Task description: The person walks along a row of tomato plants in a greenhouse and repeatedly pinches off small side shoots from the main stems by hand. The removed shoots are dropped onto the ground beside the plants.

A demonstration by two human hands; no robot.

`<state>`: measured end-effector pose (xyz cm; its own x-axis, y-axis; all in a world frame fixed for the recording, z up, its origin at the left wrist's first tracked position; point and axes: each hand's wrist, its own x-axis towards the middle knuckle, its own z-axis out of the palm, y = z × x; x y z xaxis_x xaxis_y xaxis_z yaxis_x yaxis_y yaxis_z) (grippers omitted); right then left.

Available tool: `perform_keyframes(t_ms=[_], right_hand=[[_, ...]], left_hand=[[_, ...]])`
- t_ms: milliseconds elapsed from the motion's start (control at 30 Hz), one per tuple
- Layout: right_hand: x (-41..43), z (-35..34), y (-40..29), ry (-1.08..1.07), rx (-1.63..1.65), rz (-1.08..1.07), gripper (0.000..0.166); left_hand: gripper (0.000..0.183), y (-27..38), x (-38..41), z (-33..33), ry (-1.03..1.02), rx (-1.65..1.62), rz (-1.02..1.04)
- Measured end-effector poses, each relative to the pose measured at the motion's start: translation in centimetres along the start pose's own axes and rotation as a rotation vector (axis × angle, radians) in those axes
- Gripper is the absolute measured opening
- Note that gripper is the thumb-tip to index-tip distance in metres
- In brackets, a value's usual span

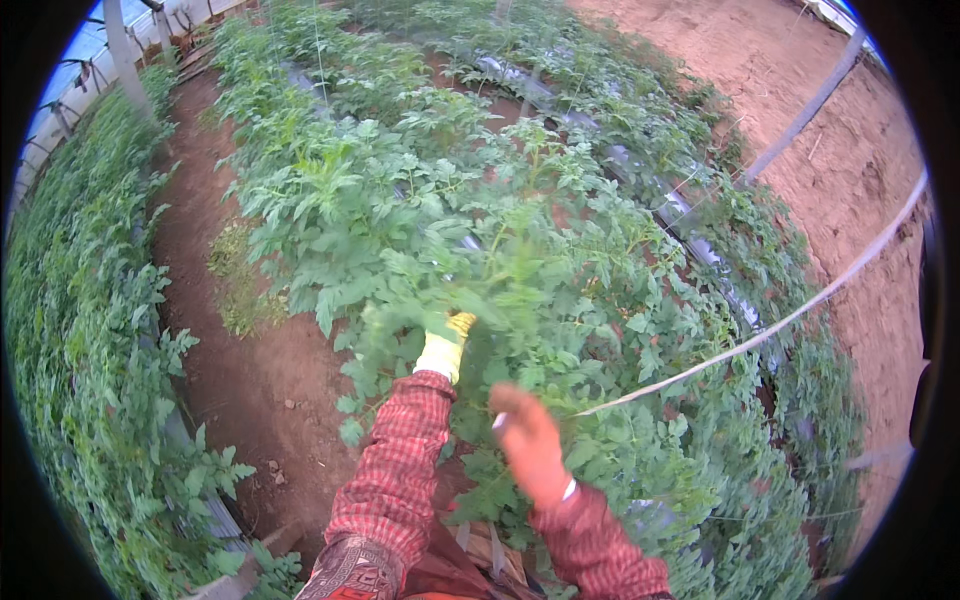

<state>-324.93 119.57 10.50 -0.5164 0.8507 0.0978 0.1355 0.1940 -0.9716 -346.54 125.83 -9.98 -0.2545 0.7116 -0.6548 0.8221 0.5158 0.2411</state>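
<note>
My left hand (448, 341), in a yellow glove with a white cuff, reaches in among the leaves of a tomato plant (420, 277). Foliage hides its fingertips, so what it grips does not show. Closer to my body is my right hand (529, 442), in an orange glove with dark, soiled fingers, blurred and partly curled above the leaves. A small white spot shows at its thumb; I cannot tell what it is. From beside this hand a pale twine (675, 377) runs to the upper right; whether the hand holds it is unclear.
Silvery mulch film (701, 251) lies along the crop rows. To the left runs a bare soil path (247, 397) with a pile of cut leaves (244, 277), then another plant row (82, 322). A slanted pole (806, 109) stands at right before an earthen wall (847, 150).
</note>
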Motion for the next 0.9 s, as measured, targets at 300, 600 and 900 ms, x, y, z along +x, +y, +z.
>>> perform_keyframes(t_ms=[300, 600, 900], right_hand=[[14.0, -1.1, 9.5, -0.003, -0.579, -0.002, 0.030], [7.8, 6.6, -0.8, 0.588, -0.032, 0.122, 0.030], [16.9, 4.6, -9.2, -0.364, -0.344, 0.399, 0.051]], left_hand=[[0.045, -0.4, 0.2, 1.3, 0.044, -0.236, 0.131], [0.038, -3.3, -8.8, -3.9, -0.098, -0.264, 0.214], [0.039, -3.7, -9.0, -3.9, -0.196, -0.067, 0.334]])
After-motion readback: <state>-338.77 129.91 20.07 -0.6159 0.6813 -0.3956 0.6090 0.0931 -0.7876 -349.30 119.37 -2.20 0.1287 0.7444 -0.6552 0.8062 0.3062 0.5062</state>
